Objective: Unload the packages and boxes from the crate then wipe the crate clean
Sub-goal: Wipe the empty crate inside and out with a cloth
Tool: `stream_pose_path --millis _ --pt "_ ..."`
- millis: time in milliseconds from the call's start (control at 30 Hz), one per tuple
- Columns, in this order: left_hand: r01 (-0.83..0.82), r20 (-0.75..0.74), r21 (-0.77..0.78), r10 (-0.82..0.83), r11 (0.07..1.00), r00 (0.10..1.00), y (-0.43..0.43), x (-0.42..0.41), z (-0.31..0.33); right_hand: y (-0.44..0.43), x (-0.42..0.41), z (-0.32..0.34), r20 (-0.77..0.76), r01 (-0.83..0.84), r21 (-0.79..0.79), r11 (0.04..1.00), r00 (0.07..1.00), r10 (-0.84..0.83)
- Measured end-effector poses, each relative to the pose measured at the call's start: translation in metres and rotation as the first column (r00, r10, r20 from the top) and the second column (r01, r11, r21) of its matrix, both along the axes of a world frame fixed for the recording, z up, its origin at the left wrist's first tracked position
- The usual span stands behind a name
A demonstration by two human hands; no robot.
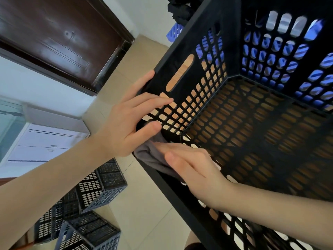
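Setting: beige tiled floor (144, 204), a dark door (63, 38) on the far side of my left hand, and spare black crates (93, 192) lying beneath my left forearm

Status: unloading appears complete; no packages or boxes show inside the crate (252, 141). Wiping is under way and, in my judgement, most of the walls and the base are still to do

Left hand (129, 123): fingers spread and flat against the side wall at the corner, bracing it

Right hand (191, 166): fingers extended and close together, pressing a grey cloth (151, 156) onto the near rim, just below my left palm

Crate condition: black plastic, perforated walls, slotted base, handle slot (180, 73) beyond my left fingertips; no dirt discernible
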State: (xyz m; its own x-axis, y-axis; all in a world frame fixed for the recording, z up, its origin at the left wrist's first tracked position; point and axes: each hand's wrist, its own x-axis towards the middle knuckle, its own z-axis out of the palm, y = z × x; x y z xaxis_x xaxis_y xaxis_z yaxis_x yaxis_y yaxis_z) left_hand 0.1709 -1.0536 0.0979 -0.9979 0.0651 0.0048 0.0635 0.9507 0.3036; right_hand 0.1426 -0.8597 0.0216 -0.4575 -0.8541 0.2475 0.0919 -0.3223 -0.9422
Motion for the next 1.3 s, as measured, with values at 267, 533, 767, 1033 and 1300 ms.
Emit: stream_pose_path --millis 267,533,767,1033,1300 --pt "-0.031 -0.002 -0.012 0.031 0.999 1.000 0.004 0.000 0.003 0.023 -0.017 -0.066 -0.173 -0.070 0.280 0.958 0.977 0.122" --pt "-0.037 -0.008 -0.018 0.037 0.999 0.999 0.004 0.000 0.001 0.025 -0.016 -0.092 -0.056 -0.079 0.589 0.804 0.989 0.138" --pt "-0.021 -0.018 -0.003 0.020 1.000 1.000 0.003 0.000 0.002 0.027 0.001 -0.023 -0.035 0.013 0.167 0.986 0.999 -0.008" --pt "-0.031 -0.023 0.009 0.031 0.999 0.999 0.003 0.001 0.001 0.031 -0.011 -0.053 -0.290 -0.021 0.156 0.988 0.955 0.066" --pt "-0.034 -0.036 0.013 0.034 0.999 0.999 0.000 0.002 -0.003 0.042 -0.022 -0.108 -0.271 -0.076 0.620 0.781 0.914 0.304"
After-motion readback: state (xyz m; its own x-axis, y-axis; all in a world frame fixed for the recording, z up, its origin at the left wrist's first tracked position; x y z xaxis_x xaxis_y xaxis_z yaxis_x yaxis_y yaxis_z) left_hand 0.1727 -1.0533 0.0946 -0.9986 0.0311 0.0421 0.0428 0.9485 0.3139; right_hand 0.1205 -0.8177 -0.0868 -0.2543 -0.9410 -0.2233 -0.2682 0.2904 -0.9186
